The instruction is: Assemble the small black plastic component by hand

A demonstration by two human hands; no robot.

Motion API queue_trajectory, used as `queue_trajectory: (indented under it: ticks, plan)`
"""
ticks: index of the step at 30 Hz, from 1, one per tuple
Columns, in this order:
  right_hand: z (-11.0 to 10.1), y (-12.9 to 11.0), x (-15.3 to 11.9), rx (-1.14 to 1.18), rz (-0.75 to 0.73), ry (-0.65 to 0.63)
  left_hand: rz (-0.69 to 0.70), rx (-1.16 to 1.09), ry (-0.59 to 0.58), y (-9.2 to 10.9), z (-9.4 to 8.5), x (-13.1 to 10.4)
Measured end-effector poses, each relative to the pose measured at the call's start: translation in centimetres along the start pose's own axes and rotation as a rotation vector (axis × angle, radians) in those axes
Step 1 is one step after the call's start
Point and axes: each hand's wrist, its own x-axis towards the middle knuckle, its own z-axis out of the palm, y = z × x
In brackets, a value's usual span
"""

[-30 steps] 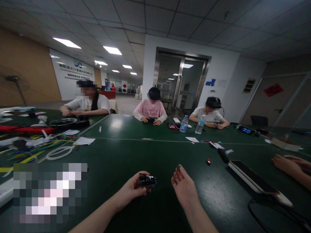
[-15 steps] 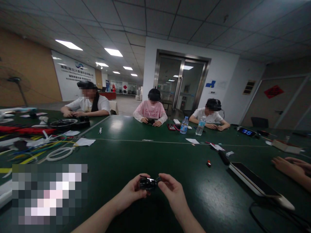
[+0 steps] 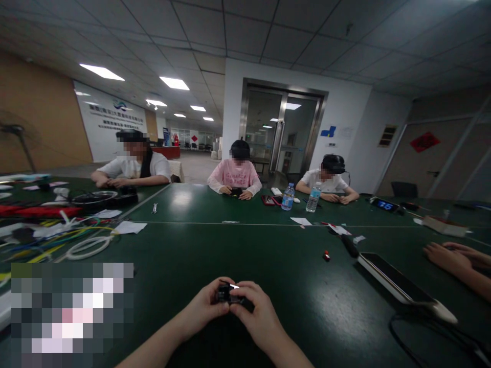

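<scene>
Close to the table's near side, both hands are on a small glossy black object [image 3: 224,293] with a bright reflection on top; its exact kind does not show. My left hand [image 3: 205,305] grips its left end between thumb and fingers. Around its right side, my right hand [image 3: 256,311] has fingers over the top and thumb near the lower front, covering much of it. Both hands are closed. The dark green table [image 3: 184,266] lies beneath them.
Right of my hands are a small red-and-silver piece [image 3: 326,255], a white-edged flat device [image 3: 395,278] and another person's hands [image 3: 448,258]. Cables [image 3: 88,248] and papers lie left. Bottles [image 3: 287,198] stand farther off, before several seated people.
My right hand has closed in over the black object's right side, covering more of it. My left hand keeps its grip. The whole view has shifted slightly.
</scene>
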Motion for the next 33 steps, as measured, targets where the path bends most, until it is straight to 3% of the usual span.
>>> queue_trajectory:
  ticks: [4, 12, 18, 33]
  plan:
    - [-0.1, -0.2, -0.1, -0.016, 0.026, -0.024, 0.005, -0.004, 0.01, -0.6, -0.3, 0.1]
    - [0.0, -0.1, -0.4, -0.065, -0.063, -0.009, 0.0, -0.014, 0.075, -0.1, 0.3, 0.0]
    - [0.0, -1.1, -0.6, -0.149, -0.04, -0.022, -0.071, 0.06, 0.137, -0.4, 0.3, 0.3]
    - [-0.1, -1.3, -0.9, -0.23, -0.065, -0.002, -0.11, 0.074, 0.15, -1.1, 0.1, 0.8]
